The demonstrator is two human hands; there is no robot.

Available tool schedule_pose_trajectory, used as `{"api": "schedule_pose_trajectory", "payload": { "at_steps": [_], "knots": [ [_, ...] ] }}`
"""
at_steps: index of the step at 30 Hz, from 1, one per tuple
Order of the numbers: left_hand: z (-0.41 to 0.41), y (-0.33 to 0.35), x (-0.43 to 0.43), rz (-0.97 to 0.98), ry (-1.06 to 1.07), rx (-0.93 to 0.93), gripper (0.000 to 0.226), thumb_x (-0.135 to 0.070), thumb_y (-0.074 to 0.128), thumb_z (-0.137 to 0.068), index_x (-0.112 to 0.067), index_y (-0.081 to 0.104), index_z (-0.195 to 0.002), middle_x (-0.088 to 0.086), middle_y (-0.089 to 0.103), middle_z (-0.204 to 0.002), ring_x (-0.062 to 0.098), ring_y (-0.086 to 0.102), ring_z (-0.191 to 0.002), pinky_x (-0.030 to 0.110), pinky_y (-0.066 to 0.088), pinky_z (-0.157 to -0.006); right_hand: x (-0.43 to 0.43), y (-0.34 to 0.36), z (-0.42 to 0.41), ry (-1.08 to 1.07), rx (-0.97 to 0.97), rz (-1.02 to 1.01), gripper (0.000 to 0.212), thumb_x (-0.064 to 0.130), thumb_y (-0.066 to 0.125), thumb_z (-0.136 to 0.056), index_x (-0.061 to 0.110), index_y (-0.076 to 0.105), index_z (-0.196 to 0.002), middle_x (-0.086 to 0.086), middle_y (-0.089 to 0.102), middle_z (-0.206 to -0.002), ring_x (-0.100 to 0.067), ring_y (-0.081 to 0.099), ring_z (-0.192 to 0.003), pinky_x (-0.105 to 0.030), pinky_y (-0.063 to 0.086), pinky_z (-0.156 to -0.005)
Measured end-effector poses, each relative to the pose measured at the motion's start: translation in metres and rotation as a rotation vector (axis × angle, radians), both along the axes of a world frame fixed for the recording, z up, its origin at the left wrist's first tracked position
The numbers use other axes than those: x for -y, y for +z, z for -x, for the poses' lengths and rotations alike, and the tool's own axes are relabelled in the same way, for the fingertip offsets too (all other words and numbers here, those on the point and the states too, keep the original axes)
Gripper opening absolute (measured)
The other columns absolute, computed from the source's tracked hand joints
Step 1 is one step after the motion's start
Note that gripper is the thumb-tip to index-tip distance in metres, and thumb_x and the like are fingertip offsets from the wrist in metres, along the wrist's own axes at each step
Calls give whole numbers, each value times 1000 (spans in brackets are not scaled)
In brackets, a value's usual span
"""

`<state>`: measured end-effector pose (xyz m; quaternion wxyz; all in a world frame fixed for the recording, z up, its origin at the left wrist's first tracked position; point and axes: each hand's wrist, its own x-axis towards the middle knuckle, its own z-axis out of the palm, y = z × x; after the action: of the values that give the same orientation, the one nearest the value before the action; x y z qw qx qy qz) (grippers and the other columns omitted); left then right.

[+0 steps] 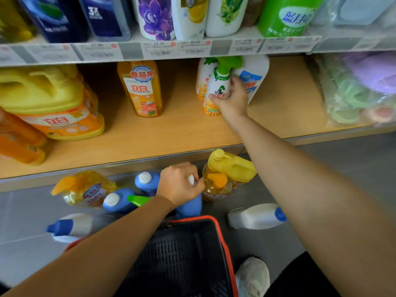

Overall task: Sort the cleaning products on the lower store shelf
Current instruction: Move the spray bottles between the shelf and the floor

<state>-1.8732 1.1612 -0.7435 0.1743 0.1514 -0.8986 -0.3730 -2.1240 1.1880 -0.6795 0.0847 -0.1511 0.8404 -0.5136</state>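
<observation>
My right hand (232, 99) is wrapped around a white spray bottle with a green trigger (219, 82), standing on the wooden lower shelf (171, 133) beside a white and blue bottle (252, 80). My left hand (180, 183) grips the white cap of a blue bottle (190, 205) standing on the floor below the shelf edge. An orange dish-soap bottle (142, 88) stands alone mid-shelf. Big yellow jugs (47, 99) fill the shelf's left end.
On the grey floor stand two more blue bottles (119, 200), a clear yellow bottle (87, 188), a yellow jug (231, 168), and two white bottles lying down (257, 216). A black basket with a red rim (222, 243) sits at my feet. Bagged sponges (360, 88) fill the right shelf.
</observation>
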Motion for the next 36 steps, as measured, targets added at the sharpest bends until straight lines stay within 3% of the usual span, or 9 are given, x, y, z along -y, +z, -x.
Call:
{"api": "schedule_pose_trajectory", "payload": {
  "at_steps": [3,8,13,19,24,27,30,32,36],
  "knots": [
    [0,0,0,3,-5,-24,31,-40,57,-75,-13,63,-62,1,65,-70,27,66,-67,41,54,-58,19,-4,9,-41,-68,8,80,19,90,-69,13,52,-139,-9,55,-137,-26,53,-128,-45,46,-107],
    [-1,1,1,0,-11,-34,29,-37,59,-76,-12,63,-63,1,66,-71,27,66,-67,42,53,-57,23,-14,6,-81,-71,18,72,23,94,-63,11,60,-126,-9,53,-130,-26,57,-120,-42,50,-102],
    [-2,3,1,5,-7,-27,29,-37,58,-76,-12,64,-63,1,66,-71,26,66,-67,40,53,-57,12,-19,-11,-29,46,203,70,6,93,-62,14,57,-122,-6,67,-123,-23,64,-115,-45,53,-101],
    [-2,8,2,-53,-27,108,16,-29,67,-75,-14,65,-71,-1,67,-77,24,65,-75,42,53,-66,-20,-14,-37,99,60,175,62,6,93,-60,30,59,-105,3,71,-113,-19,68,-109,-49,55,-97],
    [-8,20,11,-135,-142,209,19,-25,73,-77,-17,71,-94,-4,70,-98,20,65,-92,43,53,-82,-47,9,-58,257,35,128,68,8,94,-59,16,61,-118,-3,71,-118,-18,67,-112,-46,54,-99],
    [-13,29,16,-37,-219,235,36,-21,77,-78,-17,72,-114,1,71,-112,22,63,-106,40,50,-94,-61,31,-72,327,-12,102,67,9,95,-58,27,60,-113,2,71,-114,-16,67,-110,-44,55,-99],
    [-26,42,23,-12,-205,226,47,-22,77,-80,-22,68,-126,-2,68,-127,19,59,-120,32,45,-102,-74,59,-91,386,-19,110,66,27,95,-52,38,61,-108,12,72,-109,-9,68,-108,-40,57,-95],
    [-42,57,30,-58,-178,208,52,-24,78,-82,-23,64,-132,-6,64,-133,15,58,-123,31,46,-104,-82,76,-106,410,-2,121,67,40,92,-47,38,63,-108,14,74,-108,-7,69,-107,-36,57,-93],
    [-80,104,45,-163,-95,128,60,-23,82,-84,-23,57,-139,-7,64,-133,11,59,-123,41,48,-104,-94,101,-143,411,46,209,69,40,93,-47,30,66,-110,7,75,-111,-12,71,-106,-40,58,-91]
  ]
}}
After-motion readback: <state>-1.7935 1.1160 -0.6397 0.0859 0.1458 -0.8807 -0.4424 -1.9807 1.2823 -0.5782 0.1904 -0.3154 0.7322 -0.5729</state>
